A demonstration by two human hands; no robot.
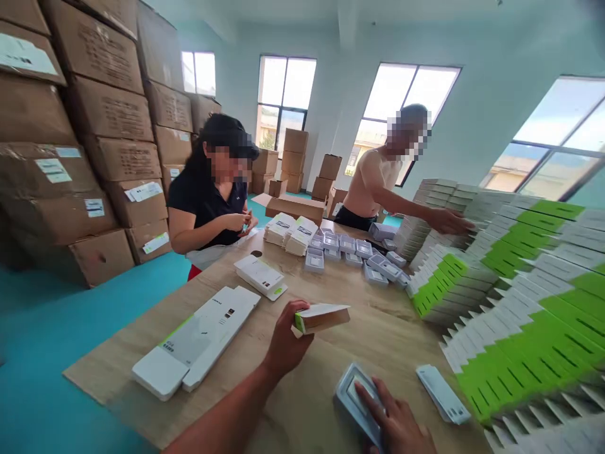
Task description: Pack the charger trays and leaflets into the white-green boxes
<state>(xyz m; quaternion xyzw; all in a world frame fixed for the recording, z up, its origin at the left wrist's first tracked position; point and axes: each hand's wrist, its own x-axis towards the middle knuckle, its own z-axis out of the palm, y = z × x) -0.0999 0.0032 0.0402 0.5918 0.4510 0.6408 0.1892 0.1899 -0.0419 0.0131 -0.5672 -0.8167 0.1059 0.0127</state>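
My left hand (287, 345) holds a small white-and-green carton (326, 318) above the table, fingers and thumb gripping its green end. The carton's open end faces right and shows a brown inside. Lower right, my right hand (401, 419) grips a clear plastic tray (348, 386) with a pale item in it, fingers over its top; the thumb is hidden. Flattened white cartons (203, 337) lie in a pile to the left, and a shorter pile of cartons (259, 276) sits behind them. Right of the tray is a small stack of printed white cards (439, 392).
Tall rows of white-and-green boxes (534, 343) line the table's right side. Several plastic trays (347, 244) and stacks of printed paper (289, 234) stand farther back. Two people work across the table (151, 403), one reaching toward the boxes. Brown cartons (108, 113) are piled at left.
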